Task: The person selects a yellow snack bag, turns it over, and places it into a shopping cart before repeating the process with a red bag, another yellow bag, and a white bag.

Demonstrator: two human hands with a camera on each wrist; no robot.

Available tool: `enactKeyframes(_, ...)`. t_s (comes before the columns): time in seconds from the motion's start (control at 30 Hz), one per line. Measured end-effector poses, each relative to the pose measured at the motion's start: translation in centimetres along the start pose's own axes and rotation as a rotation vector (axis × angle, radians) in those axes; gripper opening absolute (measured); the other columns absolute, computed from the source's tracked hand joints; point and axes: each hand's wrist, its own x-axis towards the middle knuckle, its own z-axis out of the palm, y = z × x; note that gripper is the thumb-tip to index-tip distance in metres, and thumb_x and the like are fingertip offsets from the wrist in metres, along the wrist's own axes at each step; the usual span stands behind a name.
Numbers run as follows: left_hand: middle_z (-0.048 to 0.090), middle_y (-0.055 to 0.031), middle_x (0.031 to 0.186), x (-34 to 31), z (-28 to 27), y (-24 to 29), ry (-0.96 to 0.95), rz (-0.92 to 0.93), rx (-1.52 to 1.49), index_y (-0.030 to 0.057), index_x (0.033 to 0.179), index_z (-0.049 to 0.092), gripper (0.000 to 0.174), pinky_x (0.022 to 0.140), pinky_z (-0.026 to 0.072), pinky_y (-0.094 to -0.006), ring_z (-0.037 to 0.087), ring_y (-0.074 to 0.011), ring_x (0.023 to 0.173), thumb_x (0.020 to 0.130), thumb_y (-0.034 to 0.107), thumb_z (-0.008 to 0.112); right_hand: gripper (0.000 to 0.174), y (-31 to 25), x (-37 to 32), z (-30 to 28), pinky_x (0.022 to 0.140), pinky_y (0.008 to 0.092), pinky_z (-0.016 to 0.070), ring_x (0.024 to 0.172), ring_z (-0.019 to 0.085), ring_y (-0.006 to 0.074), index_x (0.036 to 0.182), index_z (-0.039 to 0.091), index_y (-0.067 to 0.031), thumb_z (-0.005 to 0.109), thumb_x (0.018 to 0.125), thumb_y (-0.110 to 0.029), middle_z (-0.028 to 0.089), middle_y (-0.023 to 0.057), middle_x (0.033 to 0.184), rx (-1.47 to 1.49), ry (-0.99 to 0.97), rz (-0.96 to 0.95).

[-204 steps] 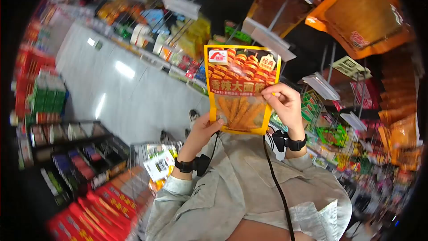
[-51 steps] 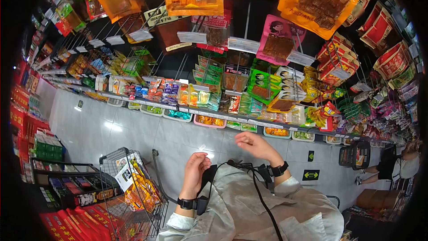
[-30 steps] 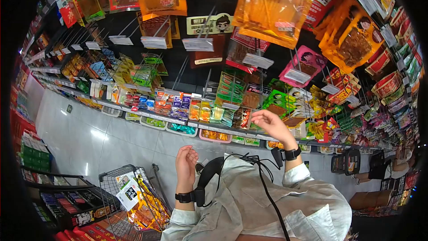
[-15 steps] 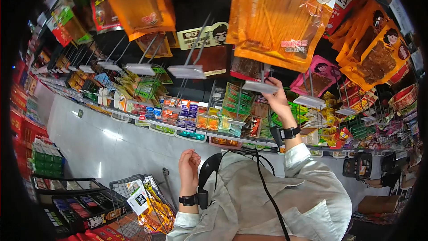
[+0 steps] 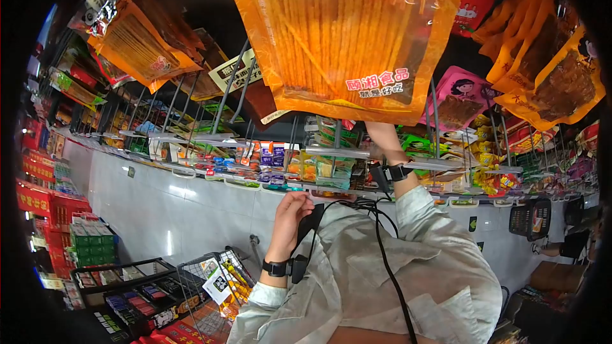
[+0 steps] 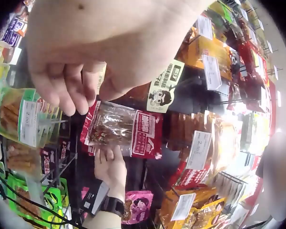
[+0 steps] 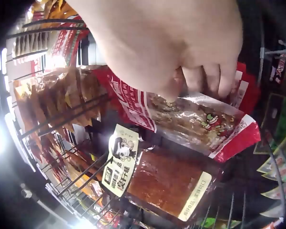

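My right hand grips a red-edged snack bag with a clear window, thumb on its front and fingers curled at its upper edge. From the left wrist view, that hand is at one edge of the red-edged bag, among hooks and price tags. A large orange bag of snack sticks hides most of the hand in the head view. My left hand hangs before my body, fingers loosely curled around nothing. Beside the gripped bag hangs a brown pack with a cream label.
Metal hooks with price tags jut out around the right hand. A pink bag and more orange bags hang to the right. Lower left stands a wire cart holding snack bags. A person stands far right near a black basket.
The yellow snack bag both hands held earlier is out of them. The right hand has reached forward and up between the hanging bags. My view has moved closer to the large orange bag.
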Motion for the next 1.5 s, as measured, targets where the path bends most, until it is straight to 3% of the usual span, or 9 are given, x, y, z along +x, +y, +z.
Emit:
enactKeyframes(0.13,0.066,-0.0051,0.102,1.2,0.2,1.2,-0.03,0.035,0.09,0.0057,0.118,0.06,0.019,0.089,0.049,-0.0304,0.064,-0.0154,0.097,0.102,0.014,0.052,0.029,-2.2,-1.8,-1.0,0.091,0.0337,0.0512,0.106,0.065,0.0197,0.126,0.062,0.0002,0.06,0.103,-0.018,0.069,0.011,0.122,0.173,0.011,0.121)
enactKeyframes(0.37,0.058,-0.0056,0.13,1.1,3.7,2.6,-0.062,0.257,0.091,0.0082,0.139,0.048,0.039,0.102,0.0426,-0.0342,0.054,-0.0135,0.121,0.103,0.019,0.057,0.021,-11.6,-5.8,-4.2,0.074,0.0233,0.0475,0.087,0.057,0.0057,0.125,0.05,-0.0088,0.055,0.106,-0.017,0.063,0.0019,0.102,0.551,-0.087,0.428)
enactKeyframes(0.47,0.062,-0.0036,0.125,-0.4,5.2,3.9,-0.145,0.259,-0.021,0.0048,0.138,0.05,0.039,0.097,0.0453,-0.0272,0.056,-0.0078,0.113,0.101,0.008,0.061,0.013,-13.8,-7.2,-5.1,0.068,0.0219,0.0445,0.08,0.053,0.0029,0.109,0.047,-0.0095,0.059,0.104,-0.015,0.055,-0.0027,0.091,0.563,-0.134,0.448)
enactKeyframes(0.5,0.064,-0.0032,0.122,-0.5,4.7,3.7,-0.172,0.246,-0.004,0.005,0.137,0.051,0.039,0.096,0.0459,-0.0268,0.058,-0.0075,0.11,0.1,0.006,0.061,0.013,-13.0,-7.5,-4.8,0.067,0.022,0.0435,0.079,0.052,0.0031,0.107,0.049,-0.0087,0.06,0.103,-0.012,0.053,-0.003,0.089,0.464,-0.118,0.248)
enactKeyframes(0.6,0.069,-0.0022,0.107,-1.2,4.6,3.9,-0.165,0.203,0.028,0.0055,0.131,0.053,0.038,0.089,0.0486,-0.024,0.063,-0.0069,0.095,0.096,-0.005,0.062,0.013,-14.2,-8.3,-5.7,0.069,0.0219,0.0433,0.081,0.052,0.0034,0.106,0.05,-0.0069,0.061,0.102,-0.011,0.053,-0.0028,0.089,0.536,-0.172,0.281)
enactKeyframes(0.73,0.067,-0.0021,0.099,-2.3,4.5,3.3,-0.17,0.195,0.056,0.0069,0.119,0.054,0.025,0.084,0.0452,-0.0258,0.059,-0.0086,0.09,0.097,-0.002,0.06,0.012,-14.9,-9.5,-6.5,0.069,0.0217,0.0441,0.083,0.053,0.0036,0.106,0.05,-0.006,0.061,0.101,-0.01,0.053,-0.002,0.094,0.54,-0.26,0.238)
enactKeyframes(0.9,0.068,-0.003,0.1,-3.9,2.8,1.9,-0.188,0.168,0.04,0.0063,0.115,0.055,0.021,0.084,0.0469,-0.0247,0.061,-0.0085,0.091,0.097,-0.003,0.06,0.013,-15.1,-12.0,-6.0,0.069,0.0194,0.0451,0.083,0.055,0.0033,0.105,0.05,-0.0053,0.062,0.1,-0.006,0.054,-0.0017,0.1,0.558,-0.336,0.292)
enactKeyframes(1.3,0.064,0.0001,0.099,-10.4,-3.8,-0.6,-0.21,0.198,0.157,0.0064,0.117,0.055,0.023,0.08,0.0455,-0.0205,0.057,-0.0048,0.09,0.097,0.001,0.064,0.012,-19.8,-20.0,-2.6,0.07,0.0219,0.0445,0.081,0.052,0.0017,0.104,0.053,-0.0063,0.062,0.099,-0.003,0.053,-0.0055,0.088,0.433,-0.343,0.273)
enactKeyframes(1.5,0.066,-0.0042,0.104,-15.3,-7.2,-4.0,-0.159,0.163,0.131,0.0054,0.116,0.056,0.021,0.084,0.0479,-0.0227,0.059,-0.0077,0.095,0.097,0.002,0.065,0.031,-21.8,-25.9,-0.2,0.07,0.0213,0.0455,0.08,0.054,0.0026,0.116,0.048,-0.0034,0.069,0.094,0.001,0.057,-0.0014,0.091,0.415,-0.425,0.418)
